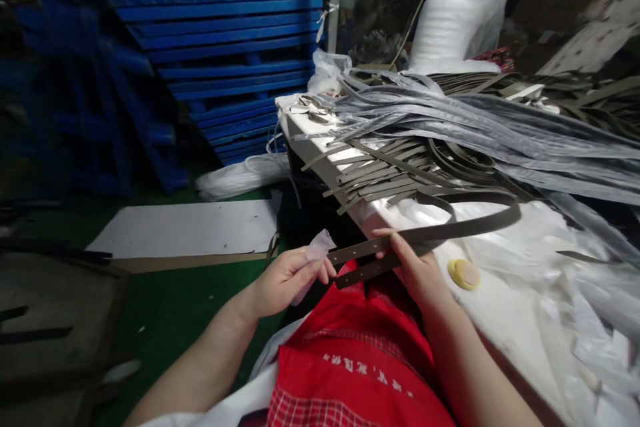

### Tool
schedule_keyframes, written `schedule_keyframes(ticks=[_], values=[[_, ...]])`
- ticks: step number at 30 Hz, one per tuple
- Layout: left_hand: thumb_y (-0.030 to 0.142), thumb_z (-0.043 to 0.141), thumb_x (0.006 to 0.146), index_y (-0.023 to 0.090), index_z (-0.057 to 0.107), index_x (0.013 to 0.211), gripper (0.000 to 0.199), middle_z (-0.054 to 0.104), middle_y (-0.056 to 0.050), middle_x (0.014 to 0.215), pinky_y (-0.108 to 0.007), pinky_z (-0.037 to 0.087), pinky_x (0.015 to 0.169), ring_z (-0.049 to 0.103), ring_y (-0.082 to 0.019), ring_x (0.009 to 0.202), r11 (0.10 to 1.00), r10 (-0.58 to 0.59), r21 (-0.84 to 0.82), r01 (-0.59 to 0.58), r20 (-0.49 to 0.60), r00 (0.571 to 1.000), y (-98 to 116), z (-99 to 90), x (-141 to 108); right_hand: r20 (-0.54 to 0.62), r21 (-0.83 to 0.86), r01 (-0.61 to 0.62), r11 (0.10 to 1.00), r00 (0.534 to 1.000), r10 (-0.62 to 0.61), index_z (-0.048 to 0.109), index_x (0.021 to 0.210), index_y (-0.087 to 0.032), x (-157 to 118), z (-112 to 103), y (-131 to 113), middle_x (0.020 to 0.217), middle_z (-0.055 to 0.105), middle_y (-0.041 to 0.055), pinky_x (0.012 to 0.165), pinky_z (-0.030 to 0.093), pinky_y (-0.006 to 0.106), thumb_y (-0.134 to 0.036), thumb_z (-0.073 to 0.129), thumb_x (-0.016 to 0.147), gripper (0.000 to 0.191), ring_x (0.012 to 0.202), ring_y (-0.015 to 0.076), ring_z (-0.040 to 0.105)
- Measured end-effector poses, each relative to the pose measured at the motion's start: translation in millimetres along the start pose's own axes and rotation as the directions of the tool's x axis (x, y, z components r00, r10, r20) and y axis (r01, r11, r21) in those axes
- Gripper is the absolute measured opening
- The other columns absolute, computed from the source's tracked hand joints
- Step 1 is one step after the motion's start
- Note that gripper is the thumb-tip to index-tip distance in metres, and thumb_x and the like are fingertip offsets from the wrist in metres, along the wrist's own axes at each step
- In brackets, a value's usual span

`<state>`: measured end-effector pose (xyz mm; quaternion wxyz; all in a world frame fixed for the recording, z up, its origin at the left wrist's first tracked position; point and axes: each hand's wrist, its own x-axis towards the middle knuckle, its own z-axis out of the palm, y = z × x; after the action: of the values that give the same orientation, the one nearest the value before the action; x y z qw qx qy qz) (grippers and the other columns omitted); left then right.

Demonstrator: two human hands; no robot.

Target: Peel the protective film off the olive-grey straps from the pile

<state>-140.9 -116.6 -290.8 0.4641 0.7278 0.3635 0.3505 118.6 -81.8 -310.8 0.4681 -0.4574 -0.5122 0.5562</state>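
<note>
A thin, pale piece of film or cloth (320, 246) is pinched in my left hand (287, 280), close to the punched strap ends. My right hand (413, 265) grips a dark grey-brown strap (475, 221) between thumb and fingers. Two strap ends with small holes stick out leftward from that hand, above the red apron, and the rest loops out to the right over the table. Whether my left fingertips touch the strap ends is unclear.
On the white table (500, 307) lie many straps (395, 163), clear plastic sleeves (475, 120) and a round yellow item (464, 274). Blue pallets (240, 33) are stacked beyond, left of a wrapped white roll (455, 23). A white board (190, 228) lies on the floor.
</note>
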Motion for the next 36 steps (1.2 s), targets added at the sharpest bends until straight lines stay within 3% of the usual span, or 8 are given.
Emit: schedule_keyframes(ticks=[4,8,11,15,19,27,31,36], values=[[0.041,0.042,0.102,0.012,0.068,0.081,0.044,0.072,-0.011,0.094,-0.030,0.048,0.090,0.065,-0.019,0.095,0.999,-0.041,0.013,0.041,0.023,0.999,-5,-6.4,-5,-0.209,0.118,0.111,0.987,0.974,-0.085,0.073,0.103,-0.017,0,-9,-7,0.071,0.066,0.0042,0.071,0.056,0.033,-0.050,0.057,0.091,0.039,0.071,0.0186,0.065],[0.041,0.039,0.102,0.011,0.069,0.080,0.047,0.071,-0.010,0.085,-0.029,0.049,0.082,0.065,-0.018,0.084,0.997,-0.076,0.003,0.076,0.074,0.994,-4,-3.3,-5,-0.294,0.114,0.175,0.978,0.946,-0.135,0.073,0.101,-0.018,-1,-7,-12,0.072,0.067,0.0042,0.072,0.056,0.033,-0.048,0.059,0.091,0.035,0.069,0.0172,0.065],[0.043,0.040,0.102,0.010,0.067,0.078,0.049,0.069,-0.010,0.084,-0.028,0.051,0.078,0.065,-0.017,0.079,0.993,-0.086,-0.076,0.094,0.096,0.992,-2,0.8,-3,-0.267,0.093,0.142,0.985,0.957,-0.113,0.072,0.102,-0.017,-2,-7,-8,0.075,0.068,0.0057,0.071,0.056,0.034,-0.049,0.060,0.089,0.037,0.071,0.0191,0.066],[0.044,0.043,0.100,0.009,0.066,0.082,0.046,0.066,-0.010,0.089,-0.022,0.050,0.061,0.063,-0.012,0.067,0.975,-0.132,-0.163,0.153,0.130,0.983,-2,5.3,-3,-0.188,0.114,0.099,0.988,0.979,-0.077,0.072,0.106,-0.021,-4,-10,-3,0.078,0.069,0.0057,0.071,0.056,0.034,-0.048,0.058,0.091,0.035,0.074,0.0202,0.066],[0.044,0.043,0.100,0.009,0.066,0.086,0.045,0.068,-0.011,0.095,-0.016,0.045,0.049,0.058,-0.006,0.056,0.966,-0.175,-0.165,0.198,0.145,0.974,-4,8.3,-4,-0.244,0.094,0.130,0.987,0.964,-0.104,0.075,0.101,-0.020,-4,-11,-7,0.074,0.071,0.0051,0.069,0.056,0.032,-0.049,0.062,0.088,0.034,0.070,0.0198,0.067],[0.048,0.044,0.099,0.012,0.069,0.102,0.044,0.061,-0.016,0.127,-0.013,0.042,0.043,0.051,0.001,0.046,0.959,-0.189,-0.195,0.205,0.095,0.977,-5,12.6,-4,-0.246,0.126,0.143,0.982,0.963,-0.109,0.076,0.097,-0.021,-6,-11,-12,0.071,0.071,0.0037,0.065,0.055,0.029,-0.048,0.064,0.087,0.031,0.067,0.0184,0.066],[0.050,0.043,0.099,0.015,0.068,0.108,0.044,0.059,-0.016,0.131,-0.011,0.039,0.039,0.050,0.002,0.042,0.951,-0.220,-0.205,0.232,0.083,0.972,-6,15.0,-4,-0.290,0.129,0.167,0.977,0.949,-0.124,0.076,0.096,-0.021,-8,-13,-14,0.075,0.073,0.0043,0.065,0.055,0.028,-0.046,0.066,0.086,0.029,0.067,0.0180,0.067],[0.047,0.042,0.101,0.019,0.067,0.112,0.040,0.056,-0.014,0.135,-0.010,0.039,0.038,0.051,0.003,0.044,0.953,-0.221,-0.186,0.238,0.106,0.969,-7,18.2,-3,-0.212,0.022,0.175,0.984,0.963,-0.167,0.076,0.099,-0.021,-9,-14,-15,0.070,0.071,0.0033,0.062,0.055,0.026,-0.047,0.061,0.089,0.031,0.067,0.0179,0.068]])
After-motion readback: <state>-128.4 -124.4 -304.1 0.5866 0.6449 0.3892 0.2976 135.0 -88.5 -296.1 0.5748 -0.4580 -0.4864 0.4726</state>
